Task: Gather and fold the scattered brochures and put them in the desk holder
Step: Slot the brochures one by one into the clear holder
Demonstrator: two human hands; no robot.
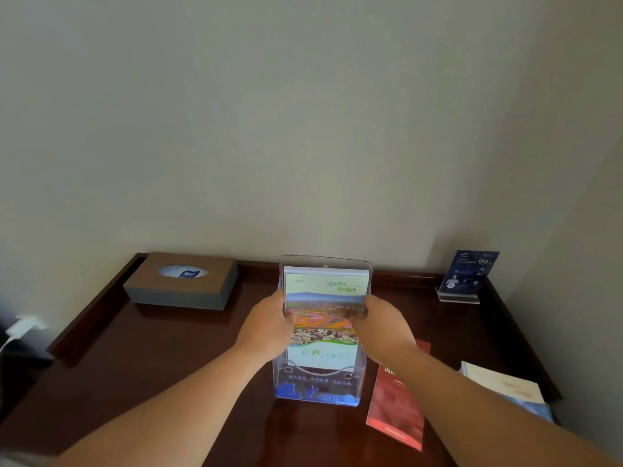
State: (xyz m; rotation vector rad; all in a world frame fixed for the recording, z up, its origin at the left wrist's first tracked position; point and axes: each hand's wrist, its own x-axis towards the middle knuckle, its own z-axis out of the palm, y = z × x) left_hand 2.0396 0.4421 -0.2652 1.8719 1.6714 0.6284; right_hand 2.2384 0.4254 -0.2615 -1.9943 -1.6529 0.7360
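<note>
Brochures (325, 298), a thick stack with a landscape cover, are clamped between the fingers (289, 316) of the left hand (269, 326) and the right hand (384, 326). Each side edge is pinched while the stack stands in the clear desk holder (317, 397), whose pocket lies between and just below the fingers. The stack appears to be seated low in the pocket. Its white top edges are squared, and its lower part is seen through the transparent front wall. Trouble could be caused if the stack is pressed down or released unevenly: the holder, probably light, might be tipped or slid on the dark surface (168, 365), or inner leaves might be buckled against the pocket floor. The job may also be left unfinished, since a red brochure (397, 409) lies flat to the right of the right fingers and nearer the person, and a pale brochure (505, 389) is seen farther right, well apart from the holder. Whether either is already folded cannot be told.
</note>
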